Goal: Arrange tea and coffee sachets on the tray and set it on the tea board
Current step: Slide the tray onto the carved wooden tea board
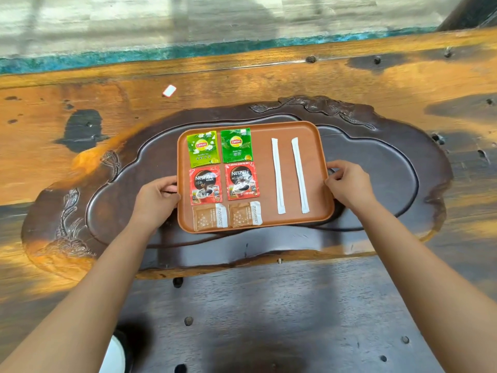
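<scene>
Hands grip the two short sides of an orange-brown tray [290, 125] in the head view: the left hand [158, 196] has its fingers curled over the left rim with the thumb on top, and the right hand [347, 184] pinches the right rim in the same way, fingers bent closed around the edge. The tray sits within the sunken middle of a dark carved tea board [376, 168], which rests on a broad wooden table [242, 82] of orange and dark patches. On the left half of the tray the sachets lie flat in two columns and three rows: a light green Lipton tea sachet [203, 148] beside a darker green Lipton tea sachet [236, 145] at the far edge, two red Nescafe coffee sachets [205, 185] [242, 180] just beneath them, and two brown sugar packets [209, 216] [245, 214] nearest the person. On the right half two white wrapped stirrers [277, 175] [300, 175] lie side by side, apart from each other, running from far to near. A small white scrap [169, 90] lies on the table beyond the tea board.
</scene>
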Tool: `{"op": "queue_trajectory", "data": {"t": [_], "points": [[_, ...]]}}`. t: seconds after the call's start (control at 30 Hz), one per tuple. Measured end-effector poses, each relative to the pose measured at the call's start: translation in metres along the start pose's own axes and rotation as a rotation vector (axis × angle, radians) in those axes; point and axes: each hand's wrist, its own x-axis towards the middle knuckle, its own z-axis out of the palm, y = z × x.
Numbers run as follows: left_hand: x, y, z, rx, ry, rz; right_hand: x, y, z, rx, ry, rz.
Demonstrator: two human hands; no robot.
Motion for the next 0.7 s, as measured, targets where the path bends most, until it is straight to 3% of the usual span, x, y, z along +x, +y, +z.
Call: {"op": "queue_trajectory", "data": {"t": [0.2, 0.7], "points": [[-0.003, -0.003, -0.001, 0.055, 0.03, 0.009, -0.001, 0.001, 0.001, 0.015, -0.007, -0.003], [-0.008, 0.004, -0.002, -0.071, 0.034, -0.101, -0.015, -0.002, -0.006, -0.007, -0.012, 0.026]]}}
